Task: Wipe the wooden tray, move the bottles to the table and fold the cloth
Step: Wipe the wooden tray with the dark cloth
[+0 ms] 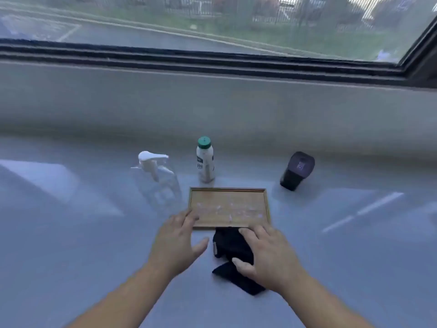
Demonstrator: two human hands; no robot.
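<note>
A small wooden tray (228, 204) lies flat on the pale table (71, 233), with faint pale specks on its bottom. Behind it stands a white bottle with a green cap (205, 159). To its left stands a clear pump bottle with a white pump head (158, 178). A crumpled black cloth (230, 247) lies just in front of the tray. My right hand (267, 256) rests on the cloth, fingers and thumb closing around it. My left hand (177, 242) is spread open, fingertips touching the tray's front left corner.
A dark cylindrical object with a purple top (296, 170) leans at the right of the tray. A wide sill and a window (212, 31) run along the back. The table stretches to both sides.
</note>
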